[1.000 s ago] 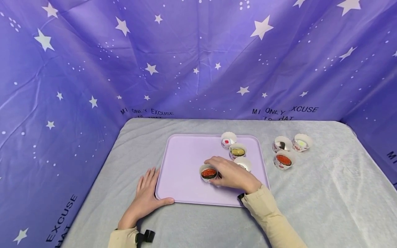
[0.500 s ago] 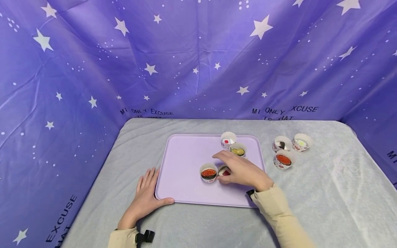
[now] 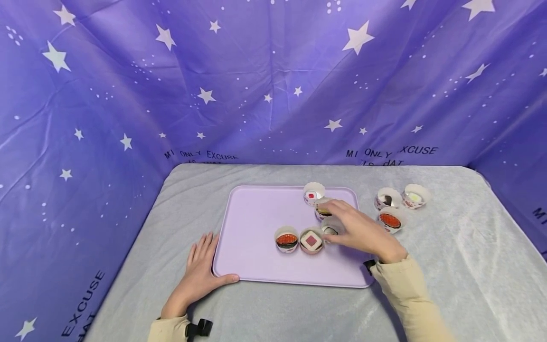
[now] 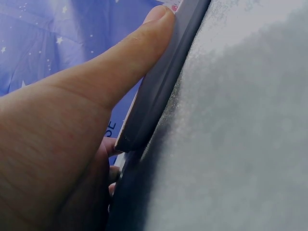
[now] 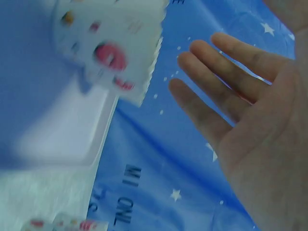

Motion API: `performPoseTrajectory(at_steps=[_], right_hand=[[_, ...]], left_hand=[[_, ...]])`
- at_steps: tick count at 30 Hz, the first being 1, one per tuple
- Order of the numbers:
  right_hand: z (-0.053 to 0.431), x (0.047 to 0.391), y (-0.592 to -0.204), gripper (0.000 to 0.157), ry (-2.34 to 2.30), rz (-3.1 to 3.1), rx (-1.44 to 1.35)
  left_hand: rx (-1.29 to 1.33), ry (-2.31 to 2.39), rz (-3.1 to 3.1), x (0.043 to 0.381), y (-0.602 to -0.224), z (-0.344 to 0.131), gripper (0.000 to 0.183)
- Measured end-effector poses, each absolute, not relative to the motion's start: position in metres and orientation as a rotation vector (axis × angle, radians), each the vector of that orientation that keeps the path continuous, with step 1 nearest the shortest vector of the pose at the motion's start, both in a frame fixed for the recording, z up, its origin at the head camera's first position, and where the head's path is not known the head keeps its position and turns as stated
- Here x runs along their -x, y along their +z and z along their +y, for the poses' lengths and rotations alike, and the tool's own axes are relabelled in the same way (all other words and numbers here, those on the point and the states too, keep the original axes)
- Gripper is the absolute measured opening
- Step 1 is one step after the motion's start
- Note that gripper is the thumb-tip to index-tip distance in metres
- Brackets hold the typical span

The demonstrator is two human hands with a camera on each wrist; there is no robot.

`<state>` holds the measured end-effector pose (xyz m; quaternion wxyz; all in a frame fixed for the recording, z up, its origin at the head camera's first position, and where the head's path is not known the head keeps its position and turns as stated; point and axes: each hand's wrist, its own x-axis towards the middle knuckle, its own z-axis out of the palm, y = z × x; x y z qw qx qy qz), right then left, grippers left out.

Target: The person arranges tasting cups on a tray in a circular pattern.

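On the lilac tray (image 3: pixel 248 213), my left hand (image 3: pixel 201 278) rests at the near left corner, thumb over the rim and fingers spread along the outer side. My right hand (image 3: pixel 356 230) hovers over the tray's right part, fingers extended. In the right wrist view its fingers (image 5: pixel 211 101) are apart from a patterned paper cup (image 5: pixel 110 53). Beneath the hand is a partly covered paper cup (image 3: pixel 330 230) with whitish content. To its left stand a cup with a pink-centred white square piece (image 3: pixel 311 241) and a cup with orange-red roe sushi (image 3: pixel 287 240).
Behind the right hand are a half-hidden cup with a yellow piece (image 3: pixel 323 210) and a cup with a red-dotted white piece (image 3: pixel 314 194). Right of the tray, on the grey cloth (image 3: pixel 461 247), stand cups with a dark piece (image 3: pixel 386 199), a pale-green piece (image 3: pixel 413 197) and red roe (image 3: pixel 390 221).
My right hand has moved right, away from the roe sushi cup and then off the pink-centred piece's cup, which now shows fully. The left hand has stayed at the tray corner.
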<state>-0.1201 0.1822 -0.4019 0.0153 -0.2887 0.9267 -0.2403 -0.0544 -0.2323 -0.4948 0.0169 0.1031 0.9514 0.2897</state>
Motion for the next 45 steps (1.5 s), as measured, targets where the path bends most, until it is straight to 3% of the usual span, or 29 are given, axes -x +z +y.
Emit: performPoseTrajectory(at_steps=[11, 45], right_hand=[[0.224, 0.113, -0.405, 0.063, -0.749, 2.976, 0.855], [0.288, 0.106, -0.423, 0.065, -0.839, 3.101, 0.777]], left_hand=[[-0.318, 0.886, 2.963, 0.054, -0.496, -0.232, 0.124], [-0.315, 0.895, 2.958, 0.055, -0.497, -0.233, 0.123]])
